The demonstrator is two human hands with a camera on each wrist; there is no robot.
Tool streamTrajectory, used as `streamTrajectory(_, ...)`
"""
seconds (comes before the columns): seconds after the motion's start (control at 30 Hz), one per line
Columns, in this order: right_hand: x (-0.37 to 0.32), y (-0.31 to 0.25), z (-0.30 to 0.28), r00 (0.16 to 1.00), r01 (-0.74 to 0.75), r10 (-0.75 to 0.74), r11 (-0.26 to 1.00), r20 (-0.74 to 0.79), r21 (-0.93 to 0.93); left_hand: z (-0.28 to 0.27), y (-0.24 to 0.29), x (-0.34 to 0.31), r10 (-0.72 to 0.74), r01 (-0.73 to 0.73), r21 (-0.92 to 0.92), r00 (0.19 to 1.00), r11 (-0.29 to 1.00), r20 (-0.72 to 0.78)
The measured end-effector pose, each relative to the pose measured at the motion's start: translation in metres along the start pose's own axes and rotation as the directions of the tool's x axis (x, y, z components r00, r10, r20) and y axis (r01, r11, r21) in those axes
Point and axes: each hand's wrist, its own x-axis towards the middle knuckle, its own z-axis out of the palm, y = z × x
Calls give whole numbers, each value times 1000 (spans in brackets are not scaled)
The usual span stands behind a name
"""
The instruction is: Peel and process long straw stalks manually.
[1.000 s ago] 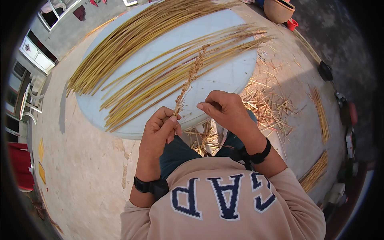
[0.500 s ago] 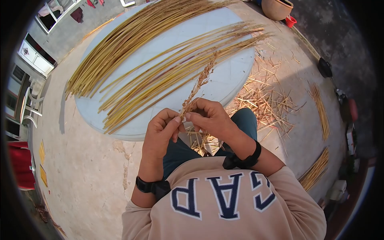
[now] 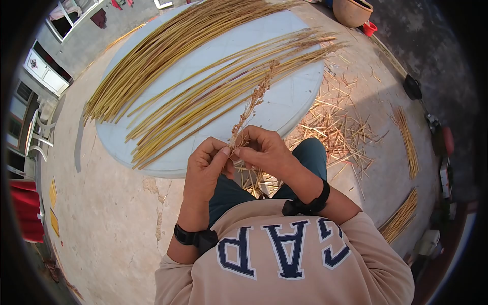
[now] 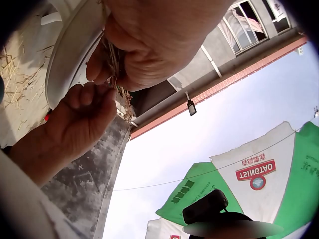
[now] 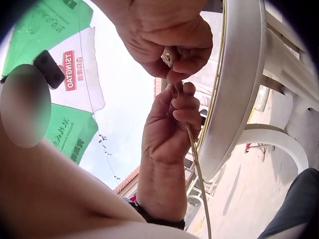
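Observation:
A dry plant stalk with a branching seed head (image 3: 257, 96) leans up and to the right over the near side of the round white table (image 3: 117, 145). My left hand (image 3: 203, 165) pinches it just below the seed head. Right beside it, my right hand (image 3: 267, 151) pinches the base of the seed head between thumb and fingers, the fingertips of both hands almost meeting. Below the left hand, the thin bare stem (image 5: 199, 179) hangs down in the right wrist view. A loose row of yellow stalks (image 3: 203, 104) lies on the table beyond the hands.
A thicker bundle of long stalks (image 3: 157, 53) covers the table's far side. Cut straw (image 3: 343, 127) litters the ground to the right, with small stalk bundles (image 3: 405, 145) further out. A clay pot (image 3: 352, 12) and a red bucket (image 3: 370, 28) stand at the back right.
My right hand, apart from the stalk a second ago, has moved left and taken hold of it beside my left hand. The seed head now tilts further right.

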Motion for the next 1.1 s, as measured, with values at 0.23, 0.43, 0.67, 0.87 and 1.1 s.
streamTrajectory(0.23,0,4,2,998,53,-54,996,-13,-73,-3,4,-2,-40,40,-13,999,999,1)
streamTrajectory(0.43,0,9,7,963,152,-146,988,-227,6,-3,3,-1,-46,49,40,995,998,-84)
streamTrajectory(0.67,-4,9,9,787,508,-617,666,-20,-546,-2,1,0,-29,35,46,991,998,-128)
streamTrajectory(0.87,-6,12,14,803,422,-593,635,-58,-646,1,2,-2,16,-5,85,990,996,-139)
streamTrajectory(1.1,-3,16,14,932,239,-296,936,-210,-259,4,2,-4,70,-43,201,989,979,-130)
